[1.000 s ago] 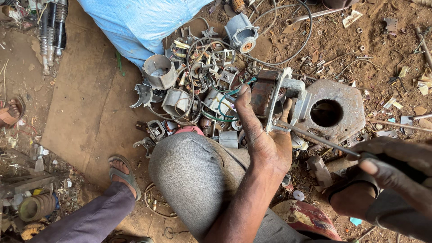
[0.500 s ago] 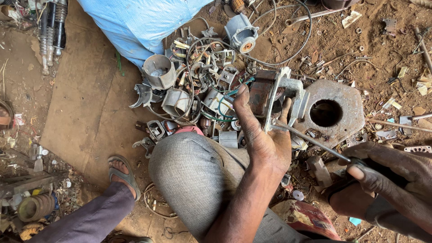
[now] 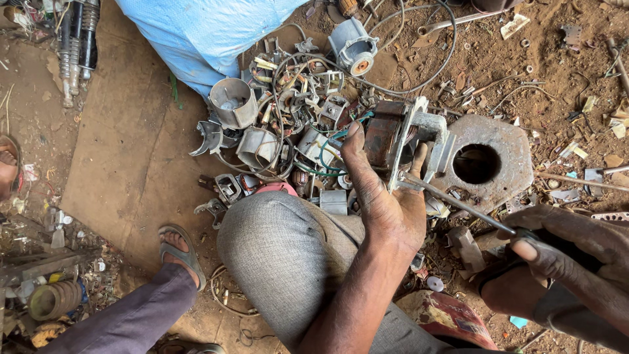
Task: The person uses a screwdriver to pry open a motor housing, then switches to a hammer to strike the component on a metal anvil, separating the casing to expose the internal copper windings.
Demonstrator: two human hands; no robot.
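My left hand (image 3: 383, 196) grips a rusty electric motor (image 3: 400, 141) with a grey metal bracket, holding it above my grey-trousered knee (image 3: 282, 249). My right hand (image 3: 570, 252) is closed on the dark handle of a screwdriver (image 3: 458, 203). Its thin shaft runs up and left, and the tip touches the motor's bracket near my left thumb. Just right of the motor, on the dirt, lies a thick grey metal plate (image 3: 508, 154) with a round hole.
A heap of scrap motor parts, housings and wires (image 3: 282, 124) lies beyond my knee. A blue sack (image 3: 203, 33) sits at the top. Another person's sandalled foot (image 3: 180, 252) and purple trouser leg rest at lower left. Loose scrap litters the dirt at right.
My right hand has moved up and left, bringing the screwdriver tip onto the motor's bracket. My left hand has kept its grip on the motor with little movement.
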